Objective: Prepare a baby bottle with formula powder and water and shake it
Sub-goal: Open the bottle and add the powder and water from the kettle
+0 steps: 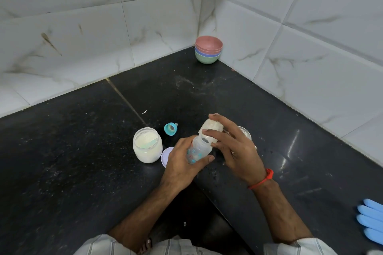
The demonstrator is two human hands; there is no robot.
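My left hand grips a clear baby bottle with coloured print, tilted so its open mouth points up and right. Against that mouth my right hand holds a translucent dome cap with whitish powder on its inside. The bottle's teal nipple ring lies on its side on the black counter behind the hands. Left of my left hand stands an open glass jar of white formula powder with a pale green scoop in it. Its white lid lies beside the jar, partly hidden by my left hand.
A steel cup stands behind my right hand, mostly hidden. Stacked coloured bowls sit in the far tiled corner. A hand in a blue glove rests at the right edge. The black counter has powder specks and wet spots.
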